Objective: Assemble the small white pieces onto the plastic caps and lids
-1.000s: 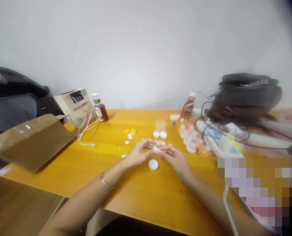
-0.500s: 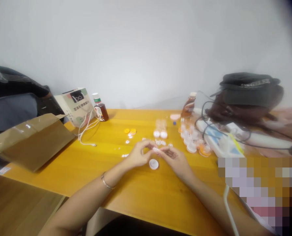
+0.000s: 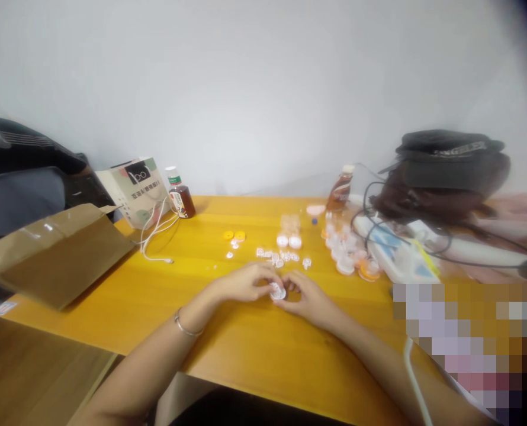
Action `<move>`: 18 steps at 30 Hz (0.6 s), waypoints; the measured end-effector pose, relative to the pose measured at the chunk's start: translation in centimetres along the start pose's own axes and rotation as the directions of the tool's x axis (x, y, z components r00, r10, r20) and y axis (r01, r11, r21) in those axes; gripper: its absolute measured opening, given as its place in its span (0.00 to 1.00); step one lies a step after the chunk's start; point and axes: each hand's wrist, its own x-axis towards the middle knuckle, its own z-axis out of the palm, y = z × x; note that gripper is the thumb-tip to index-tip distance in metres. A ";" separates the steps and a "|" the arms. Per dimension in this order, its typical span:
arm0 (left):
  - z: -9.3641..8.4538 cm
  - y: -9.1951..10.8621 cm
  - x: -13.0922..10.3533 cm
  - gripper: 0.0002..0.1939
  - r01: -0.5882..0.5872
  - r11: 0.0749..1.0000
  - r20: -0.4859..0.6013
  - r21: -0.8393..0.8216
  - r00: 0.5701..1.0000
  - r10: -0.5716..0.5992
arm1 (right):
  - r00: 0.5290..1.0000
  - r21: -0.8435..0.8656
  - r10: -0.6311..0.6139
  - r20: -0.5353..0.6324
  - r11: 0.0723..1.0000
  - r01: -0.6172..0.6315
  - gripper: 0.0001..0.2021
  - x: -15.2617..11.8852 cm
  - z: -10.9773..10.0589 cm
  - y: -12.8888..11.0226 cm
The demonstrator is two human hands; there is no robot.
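Observation:
A small white round cap (image 3: 278,291) is between my two hands, just above or on the wooden table (image 3: 263,349). My left hand (image 3: 248,282) pinches at its left side, with the thumb against the edge and the fingers bent over the top. From the right, my right hand (image 3: 307,300) grips the rim between thumb and curled fingers. Whether a smaller piece lies inside the cap is hidden by the fingers. Just beyond are several small white gear-like pieces (image 3: 285,257) and two white caps or cups (image 3: 289,241).
Yellow round pieces (image 3: 234,235) lie left of centre. Clear and orange lidded cups (image 3: 346,263) cluster right, near a brown drink bottle (image 3: 340,188) and power strip (image 3: 392,251). Left stand another bottle (image 3: 182,201), a white cable (image 3: 144,242), a printed box (image 3: 137,189) and a cardboard box (image 3: 63,254).
Both hands have come down from holding a small white piece above the table to the white cap. The cap, which lay alone on the table, is now between my fingers.

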 end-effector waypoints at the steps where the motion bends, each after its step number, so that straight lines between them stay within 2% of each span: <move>1: 0.0 0.0 0.0 0.10 0.010 1.000 -0.006 0.009 1.000 -0.010 | 1.000 -0.004 -0.003 -0.006 1.000 0.003 0.08 0.0 0.0 0.1; 5: 0.0 -0.1 -0.1 0.11 0.038 0.998 -0.056 0.049 0.998 -0.036 | 1.000 -0.019 -0.001 -0.014 1.000 0.000 0.08 0.0 0.0 0.2; 12: 0.1 0.1 0.0 0.12 0.007 0.998 -0.036 0.064 0.999 -0.004 | 0.999 -0.027 -0.005 -0.035 1.000 0.004 0.08 0.0 0.0 0.0; 18: 0.5 0.5 0.0 0.05 0.032 0.995 -0.061 0.091 0.998 -0.026 | 0.999 0.004 0.004 -0.033 1.000 -0.004 0.06 0.1 -0.1 -0.5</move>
